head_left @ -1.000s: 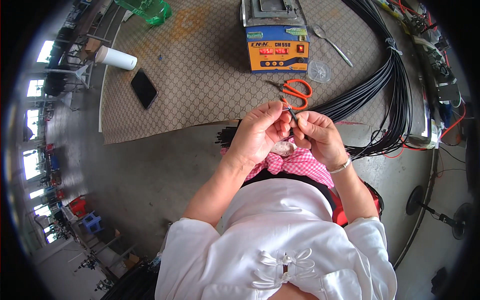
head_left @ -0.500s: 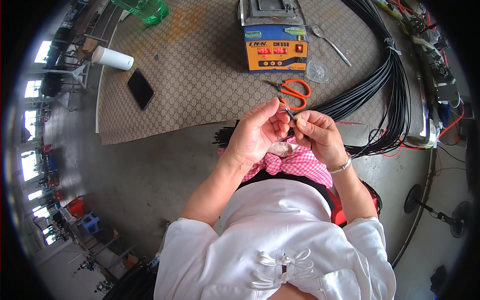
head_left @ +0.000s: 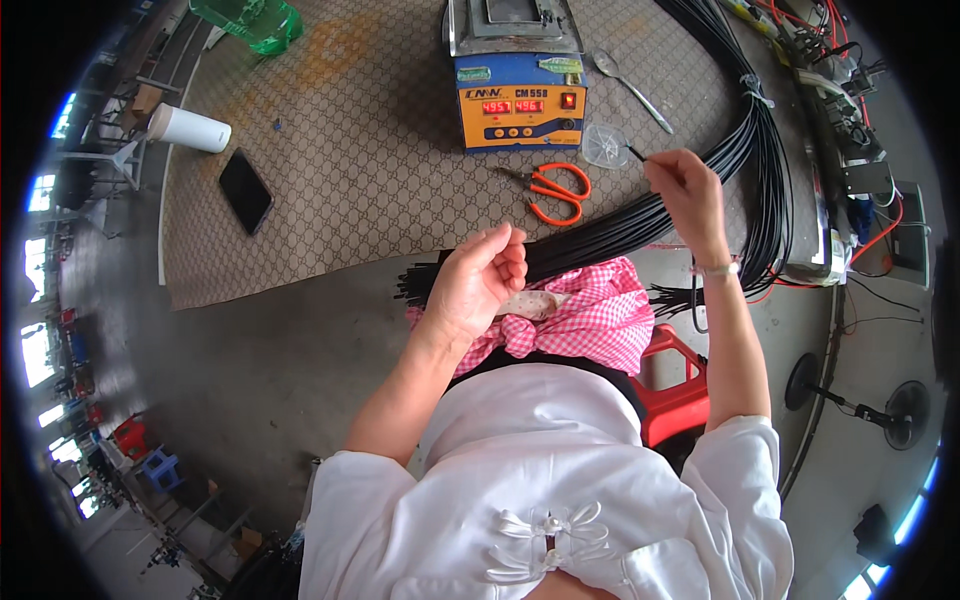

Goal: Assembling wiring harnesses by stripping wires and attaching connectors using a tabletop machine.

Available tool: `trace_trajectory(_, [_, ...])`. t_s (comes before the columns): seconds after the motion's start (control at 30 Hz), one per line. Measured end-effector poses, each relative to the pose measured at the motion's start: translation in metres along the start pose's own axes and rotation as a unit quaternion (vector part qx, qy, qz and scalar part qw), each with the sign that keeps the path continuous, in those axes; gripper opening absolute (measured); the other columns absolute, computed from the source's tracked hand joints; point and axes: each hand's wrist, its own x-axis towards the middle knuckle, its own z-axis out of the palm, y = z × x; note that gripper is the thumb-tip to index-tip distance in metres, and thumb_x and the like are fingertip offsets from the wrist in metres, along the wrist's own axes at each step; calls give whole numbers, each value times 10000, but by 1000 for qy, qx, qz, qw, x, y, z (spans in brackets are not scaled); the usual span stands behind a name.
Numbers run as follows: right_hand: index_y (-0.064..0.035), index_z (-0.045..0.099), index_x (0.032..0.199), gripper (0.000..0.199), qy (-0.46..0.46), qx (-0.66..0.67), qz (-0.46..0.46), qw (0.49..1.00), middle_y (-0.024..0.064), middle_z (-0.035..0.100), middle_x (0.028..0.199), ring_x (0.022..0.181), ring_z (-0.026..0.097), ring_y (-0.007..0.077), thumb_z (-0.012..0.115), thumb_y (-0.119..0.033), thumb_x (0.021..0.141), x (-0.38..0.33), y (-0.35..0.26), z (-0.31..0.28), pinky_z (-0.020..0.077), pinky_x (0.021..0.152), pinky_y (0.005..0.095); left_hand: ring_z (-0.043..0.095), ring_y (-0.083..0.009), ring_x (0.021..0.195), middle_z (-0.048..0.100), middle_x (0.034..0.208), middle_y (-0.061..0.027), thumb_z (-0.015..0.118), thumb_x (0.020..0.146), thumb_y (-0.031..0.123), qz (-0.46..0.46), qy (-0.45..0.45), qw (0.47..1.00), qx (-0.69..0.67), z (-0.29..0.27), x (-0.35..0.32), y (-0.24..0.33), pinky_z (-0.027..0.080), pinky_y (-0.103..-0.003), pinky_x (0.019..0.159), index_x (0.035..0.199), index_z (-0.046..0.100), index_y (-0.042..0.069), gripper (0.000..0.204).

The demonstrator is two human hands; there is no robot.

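Our right hand [head_left: 692, 196] has moved away, pinching a cable [head_left: 637, 154] near the dish [head_left: 603, 148]; our left hand [head_left: 476, 284] curls loosely, if empty we cannot tell. Two-handed handling seems paused.

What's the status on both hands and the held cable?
Right hand pinching black cable, tip near clear plastic dish. Left hand loosely curled, no object visible. Orange-handled scissors lying near dish.
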Motion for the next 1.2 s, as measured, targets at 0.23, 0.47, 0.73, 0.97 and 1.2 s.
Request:
trace_trajectory(0.23, [-29,636,813,132,-6,-210,-31,977,148,624,720,679,617,286,613,-119,719,32,17,12,477,616,336,496,-102,647,536,741,-12,539,868,187,-9,53,999,8,-23,2,-11,417,-228,576,883,563,35,156])
trace_trajectory(0.47, [-43,644,790,141,-37,-259,-14,965,151,623,734,718,608,314,591,-146,710,45,18,15,479,657,364,489,-89,636,532,734,-2,552,858,190,-19,54,998,10,-29,6,-17,402,-223,568,893,560,47,148])
trace_trajectory(0.73, [-36,651,795,165,-52,-253,-20,966,164,617,717,700,609,315,589,-160,705,51,14,15,479,647,363,506,-99,646,541,745,-7,547,862,178,-26,42,999,-1,-38,8,-19,420,-228,578,892,566,48,134])
trace_trajectory(0.97, [-33,642,776,142,-88,-275,-48,956,141,615,737,722,599,302,587,-152,720,51,3,3,471,658,359,483,-80,617,528,714,10,549,860,188,-23,55,998,6,-37,7,-19,389,-220,547,888,561,48,143])
trace_trajectory(1.2, [-59,596,722,52,-63,-380,-178,905,84,546,782,773,566,272,556,-92,716,49,5,10,461,658,370,484,-80,613,532,718,12,548,860,189,-23,53,998,9,-38,7,-22,386,-221,557,891,562,50,143])
